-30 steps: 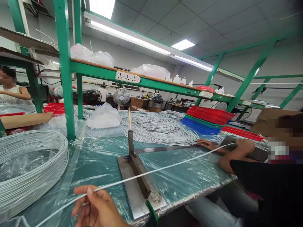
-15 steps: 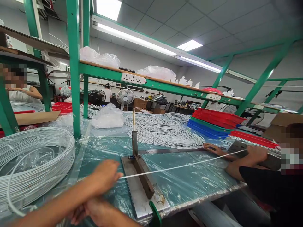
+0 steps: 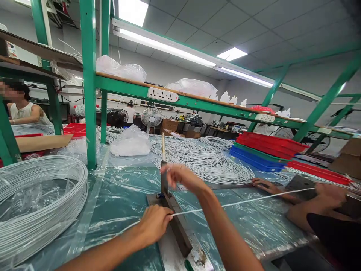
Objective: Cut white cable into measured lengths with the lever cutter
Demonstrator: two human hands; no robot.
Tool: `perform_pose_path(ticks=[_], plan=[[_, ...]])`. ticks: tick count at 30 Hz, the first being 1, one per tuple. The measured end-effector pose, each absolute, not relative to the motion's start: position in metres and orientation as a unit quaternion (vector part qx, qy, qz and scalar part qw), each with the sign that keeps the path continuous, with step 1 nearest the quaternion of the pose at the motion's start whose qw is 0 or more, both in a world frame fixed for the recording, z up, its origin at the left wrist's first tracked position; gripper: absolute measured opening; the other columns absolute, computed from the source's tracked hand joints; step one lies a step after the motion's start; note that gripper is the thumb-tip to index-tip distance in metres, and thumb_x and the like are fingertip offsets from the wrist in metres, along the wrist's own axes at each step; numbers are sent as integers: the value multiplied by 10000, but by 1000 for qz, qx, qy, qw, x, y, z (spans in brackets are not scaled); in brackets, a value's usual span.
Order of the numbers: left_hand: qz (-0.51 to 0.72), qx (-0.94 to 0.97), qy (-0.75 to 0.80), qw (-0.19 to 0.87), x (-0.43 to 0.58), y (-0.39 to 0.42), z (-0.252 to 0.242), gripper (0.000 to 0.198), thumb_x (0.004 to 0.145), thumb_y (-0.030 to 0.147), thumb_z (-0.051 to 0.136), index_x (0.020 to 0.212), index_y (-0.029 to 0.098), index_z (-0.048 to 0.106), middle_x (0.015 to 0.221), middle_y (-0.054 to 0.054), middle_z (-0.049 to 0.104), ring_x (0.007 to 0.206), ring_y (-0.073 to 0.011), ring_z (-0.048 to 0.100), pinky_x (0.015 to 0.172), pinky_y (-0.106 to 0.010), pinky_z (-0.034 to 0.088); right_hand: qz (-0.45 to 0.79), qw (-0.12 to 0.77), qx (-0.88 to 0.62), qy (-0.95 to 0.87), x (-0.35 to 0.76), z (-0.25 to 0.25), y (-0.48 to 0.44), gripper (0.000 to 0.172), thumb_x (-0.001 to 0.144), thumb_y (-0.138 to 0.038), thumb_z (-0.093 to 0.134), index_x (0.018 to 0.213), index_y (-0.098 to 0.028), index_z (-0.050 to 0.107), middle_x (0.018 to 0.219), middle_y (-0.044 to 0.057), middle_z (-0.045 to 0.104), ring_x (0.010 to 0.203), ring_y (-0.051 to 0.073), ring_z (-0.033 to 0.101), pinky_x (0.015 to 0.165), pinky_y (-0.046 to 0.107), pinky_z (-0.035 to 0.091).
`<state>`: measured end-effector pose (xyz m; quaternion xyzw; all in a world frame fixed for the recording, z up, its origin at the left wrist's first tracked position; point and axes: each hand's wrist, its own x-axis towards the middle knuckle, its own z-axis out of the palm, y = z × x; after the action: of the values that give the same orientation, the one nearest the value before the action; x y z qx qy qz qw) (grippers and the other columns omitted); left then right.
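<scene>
My left hand [image 3: 155, 224] is closed in a pinch around a white cable [image 3: 242, 202], right at the metal base of a lever cutter [image 3: 179, 233]. From there the cable runs rightward across the cutter bar to a co-worker's hand [image 3: 329, 195], and some of it trails behind my wrist. My right hand [image 3: 183, 178], slightly blurred, is raised beside the cutter's upright lever [image 3: 163, 150] with its fingers apart. Whether it touches the lever is unclear.
A big white cable coil [image 3: 45, 203] lies at left, with more loose coils [image 3: 203, 158] behind the cutter. Stacked red and blue trays [image 3: 262, 154] stand at right. A co-worker's other hand [image 3: 265, 184] rests near a metal ruler. A green post [image 3: 89, 94] rises at left.
My right hand has risen from low at the left to the cutter's lever. My left hand has moved right along with the cable, up to the cutter. The view has shifted slightly.
</scene>
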<state>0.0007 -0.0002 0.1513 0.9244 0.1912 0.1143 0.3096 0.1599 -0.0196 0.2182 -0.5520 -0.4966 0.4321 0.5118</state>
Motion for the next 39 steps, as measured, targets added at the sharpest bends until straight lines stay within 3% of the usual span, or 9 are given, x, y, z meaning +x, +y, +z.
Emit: perform_pose_path(ticks=[1, 4, 10, 14, 18, 22, 31, 36, 39], plan=[[110, 941, 179, 267, 1, -2, 150, 334, 849, 215, 393, 1027, 149, 668, 843, -123, 711, 777, -274, 647, 665, -306, 445, 329, 575, -613, -430, 181, 234, -10, 351, 773, -465, 573, 931, -159, 643, 503, -32, 551, 402, 73, 454, 407, 191, 323], [87, 965, 164, 188, 6, -6, 139, 358, 832, 93, 340, 1005, 150, 648, 845, -152, 703, 805, -296, 658, 670, -325, 442, 286, 592, -660, -363, 226, 258, 35, 380, 804, -484, 527, 1009, -169, 581, 454, -46, 504, 354, 76, 388, 367, 197, 245], [138, 857, 260, 423, 25, 0, 115, 212, 770, 105, 482, 808, 144, 686, 839, -75, 693, 823, -199, 617, 645, -238, 388, 353, 567, -655, -354, 239, 248, 92, 514, 867, -603, 300, 860, -153, 549, 425, -52, 454, 341, 58, 319, 382, 195, 254], [133, 828, 295, 457, 37, 6, 110, 162, 751, 202, 553, 680, 133, 682, 662, -30, 659, 674, -167, 588, 544, -223, 338, 376, 569, -641, -352, 232, 258, 80, 563, 890, -591, 212, 834, -127, 525, 409, -74, 423, 332, 31, 299, 380, 157, 247], [151, 808, 343, 455, 46, 8, 105, 262, 708, 379, 629, 582, 150, 629, 594, -7, 608, 631, -160, 551, 510, -231, 286, 386, 586, -624, -344, 223, 279, 40, 564, 908, -571, 176, 916, -148, 549, 459, -38, 511, 351, 48, 415, 385, 144, 322], [155, 790, 389, 448, 51, 8, 101, 237, 666, 364, 655, 545, 169, 594, 565, 6, 579, 591, -149, 530, 493, -239, 252, 395, 601, -617, -320, 207, 295, -19, 584, 922, -549, 133, 1047, -144, 535, 653, 81, 669, 515, 107, 613, 475, 175, 472], [152, 794, 413, 420, 51, 5, 100, 164, 658, 298, 621, 539, 193, 580, 583, 1, 608, 593, -153, 555, 490, -243, 260, 412, 596, -658, -205, 154, 262, -159, 138, 849, -176, 506, 964, -161, 580, 755, 89, 709, 583, 129, 661, 525, 169, 536], [151, 802, 412, 406, 50, 4, 100, 134, 667, 289, 609, 568, 200, 599, 614, -3, 632, 612, -159, 575, 491, -239, 277, 427, 563, -691, -150, 134, 234, -196, 523, 768, -255, 611, 1261, -179, 457, 707, 40, 677, 486, 96, 596, 439, 147, 494], [155, 805, 411, 400, 48, 3, 102, 118, 667, 274, 597, 574, 202, 600, 620, -4, 640, 624, -162, 584, 500, -238, 289, 446, 515, -716, -150, 124, 223, -204, 614, 748, -273, 586, 1318, -167, 382, 690, 30, 647, 452, 97, 568, 390, 162, 462]])
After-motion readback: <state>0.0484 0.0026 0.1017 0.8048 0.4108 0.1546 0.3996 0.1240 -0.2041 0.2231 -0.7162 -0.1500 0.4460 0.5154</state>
